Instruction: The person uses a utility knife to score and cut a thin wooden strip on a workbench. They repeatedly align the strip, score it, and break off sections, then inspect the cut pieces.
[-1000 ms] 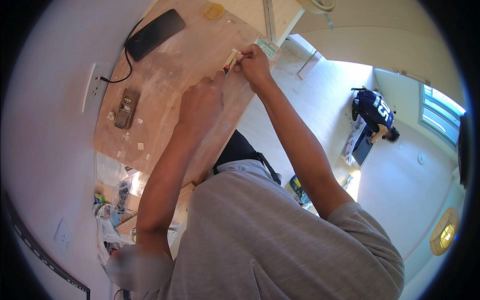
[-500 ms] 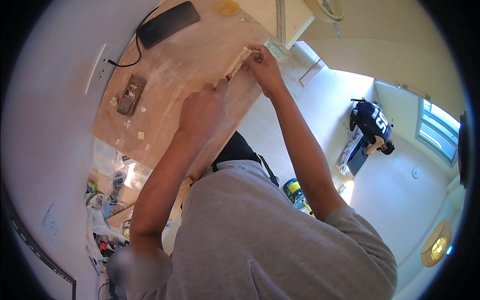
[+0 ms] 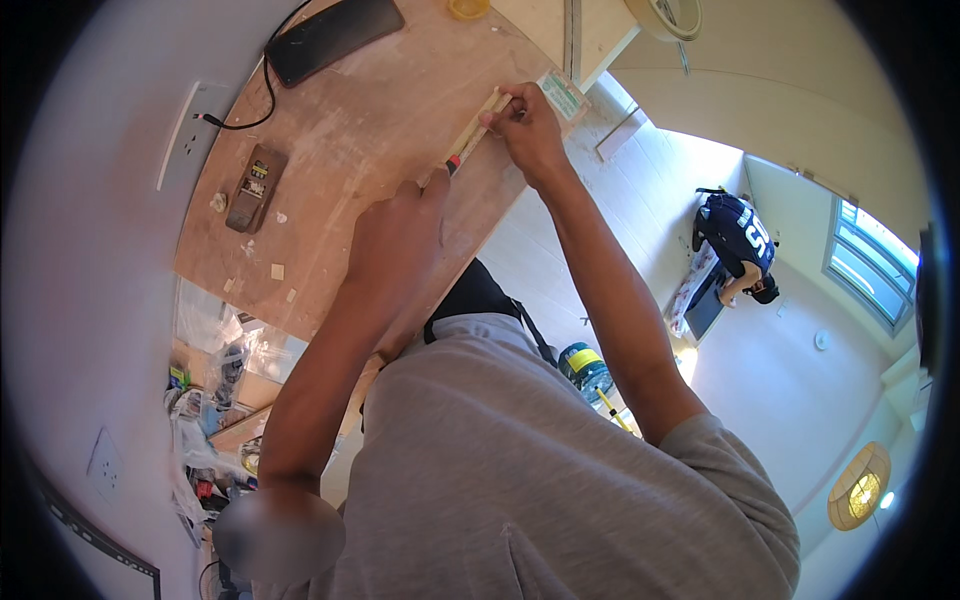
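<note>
My left hand [image 3: 400, 225] is closed round a tool with a red and black handle [image 3: 453, 163], pointed along a thin pale strip of wood [image 3: 472, 130] on the plywood worktop [image 3: 350, 130]. My right hand [image 3: 532, 135] pinches the strip near its upper end, close to the worktop's far right edge and a green-printed label [image 3: 560, 95]. The tool's working tip is too small to make out. A wooden hand plane [image 3: 255, 188] lies to the left of my left hand, with small offcuts around it.
A black phone [image 3: 335, 42], cable [image 3: 240, 126] and yellow round container [image 3: 468, 8] are on the worktop. A wall socket [image 3: 185, 135] is at left. Plastic-wrapped clutter [image 3: 205, 420] lies lower left. A co-worker [image 3: 735, 240] bends over a dark panel at right. A large bottle [image 3: 585, 368] stands below.
The view has shifted slightly, moving the worktop up in the picture. My hands stay on the tool and strip with only slight movement. The co-worker's head and arm have lowered a little.
</note>
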Available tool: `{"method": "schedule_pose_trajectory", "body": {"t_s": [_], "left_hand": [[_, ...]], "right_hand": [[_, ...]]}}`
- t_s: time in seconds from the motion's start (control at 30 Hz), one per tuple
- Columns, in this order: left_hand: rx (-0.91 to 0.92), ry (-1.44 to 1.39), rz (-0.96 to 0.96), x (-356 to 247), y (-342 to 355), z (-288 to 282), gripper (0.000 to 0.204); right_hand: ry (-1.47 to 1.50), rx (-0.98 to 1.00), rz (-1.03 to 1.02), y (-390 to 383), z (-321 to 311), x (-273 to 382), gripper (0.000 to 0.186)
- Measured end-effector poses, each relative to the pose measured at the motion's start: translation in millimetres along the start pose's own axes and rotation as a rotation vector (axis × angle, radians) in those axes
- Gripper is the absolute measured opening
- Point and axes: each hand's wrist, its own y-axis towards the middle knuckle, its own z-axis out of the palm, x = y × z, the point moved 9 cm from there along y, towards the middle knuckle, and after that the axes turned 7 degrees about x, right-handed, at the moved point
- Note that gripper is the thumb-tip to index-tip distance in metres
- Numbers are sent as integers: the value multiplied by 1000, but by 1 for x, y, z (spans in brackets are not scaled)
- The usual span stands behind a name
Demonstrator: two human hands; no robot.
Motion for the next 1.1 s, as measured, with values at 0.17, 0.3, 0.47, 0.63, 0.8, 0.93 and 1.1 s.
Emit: {"method": "schedule_pose_trajectory", "body": {"t_s": [0.17, 0.3, 0.47, 0.63, 0.8, 0.93, 1.1], "left_hand": [[-25, 6, 8, 6, -17, 3, 48], [-5, 45, -51, 17, -43, 10, 47], [-62, 82, -41, 14, -52, 11, 47], [-108, 115, -14, 0, -25, 3, 46], [-74, 142, -18, -8, -8, 2, 47], [-41, 86, -30, -6, -7, 3, 47], [-20, 63, -14, -3, -9, 4, 48]], "right_hand": [[-6, 6, -19, 1, -1, 3, 49], [32, 5, -10, 0, 1, 2, 51], [44, 24, -18, -2, 0, 7, 51], [159, -1, -27, 3, -13, 23, 66], [123, 47, 41, -14, -2, 22, 93], [-59, 66, -54, -21, 8, 30, 85], [7, 181, 55, -15, 21, 20, 48]]}}
